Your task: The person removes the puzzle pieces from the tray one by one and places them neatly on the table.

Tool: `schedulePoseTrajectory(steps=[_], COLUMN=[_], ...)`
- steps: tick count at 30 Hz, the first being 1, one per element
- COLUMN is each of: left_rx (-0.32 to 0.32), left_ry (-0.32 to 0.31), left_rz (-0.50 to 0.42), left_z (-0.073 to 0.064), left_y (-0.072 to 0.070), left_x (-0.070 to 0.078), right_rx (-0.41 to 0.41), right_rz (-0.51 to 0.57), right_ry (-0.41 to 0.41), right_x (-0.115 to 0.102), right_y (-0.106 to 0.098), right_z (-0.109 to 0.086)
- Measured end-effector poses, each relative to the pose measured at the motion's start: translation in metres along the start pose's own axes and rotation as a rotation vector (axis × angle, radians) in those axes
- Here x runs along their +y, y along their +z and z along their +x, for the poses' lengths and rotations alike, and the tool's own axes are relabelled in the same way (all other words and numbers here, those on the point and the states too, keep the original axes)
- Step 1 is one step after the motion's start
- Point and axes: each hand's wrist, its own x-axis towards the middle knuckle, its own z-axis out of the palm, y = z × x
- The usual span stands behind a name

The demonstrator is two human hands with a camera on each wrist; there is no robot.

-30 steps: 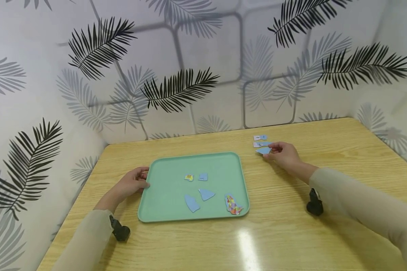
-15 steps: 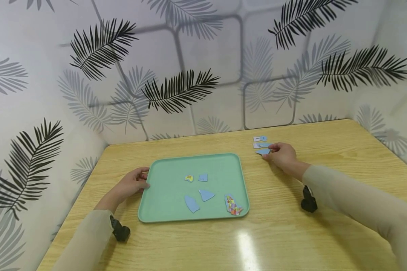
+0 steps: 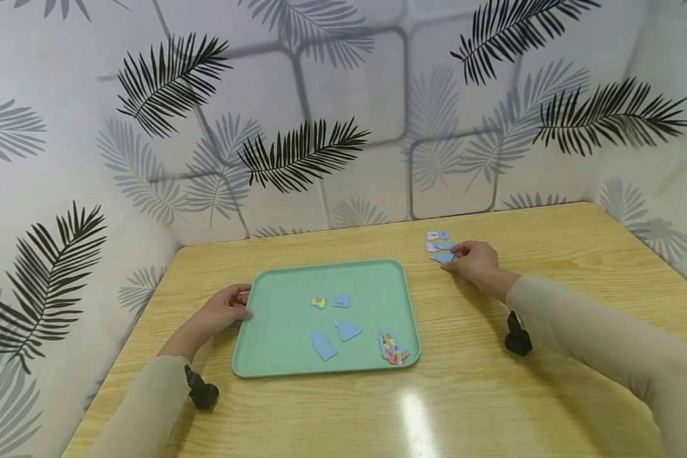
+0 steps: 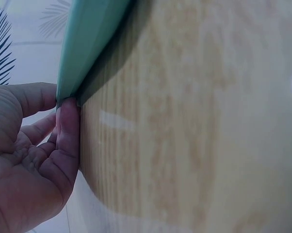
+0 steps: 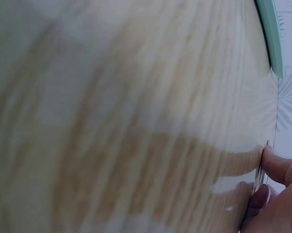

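Note:
My left hand pinches the left rim of a green tray between thumb and fingers. In the left wrist view the thumb lies against the tray's edge, with a finger beneath. At the back right, my right hand pinches a pale blue puzzle piece at its right end. In the right wrist view that thin piece shows edge-on between the thumb and a finger. Just behind it lie a pink-and-blue puzzle strip and another short strip.
Inside the tray are a yellow-printed piece, a small blue piece, a triangular blue piece, a curved blue piece and a multicoloured piece. A patterned wall borders the wooden table at the back.
My right hand has shifted very slightly with the blue piece, which now lies flatter below the strips; the right forearm has moved left. The left hand and tray stay put.

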Motion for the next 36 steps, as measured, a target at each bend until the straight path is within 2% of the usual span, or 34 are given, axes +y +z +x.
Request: schedulePoseTrajectory(steps=[14,27,36], left_rx=[0.007,0.003,-0.003], left_ry=[0.006,0.014,0.012], left_rz=[-0.001,0.003,0.004], left_z=[-0.001,0.0003,-0.0008], left_y=[0.0012,-0.0002,-0.0001], left_x=[-0.0003,-0.0013,0.0006], right_rx=[-0.02,-0.057,-0.093], right_rz=[-0.037,0.021,0.072], right_ry=[0.009,0.035,0.021], right_x=[-0.0016,-0.0065,-0.0086], right_y=[-0.0024,-0.0038,-0.0082], right_z=[0.0013,-0.0002,-0.0043])
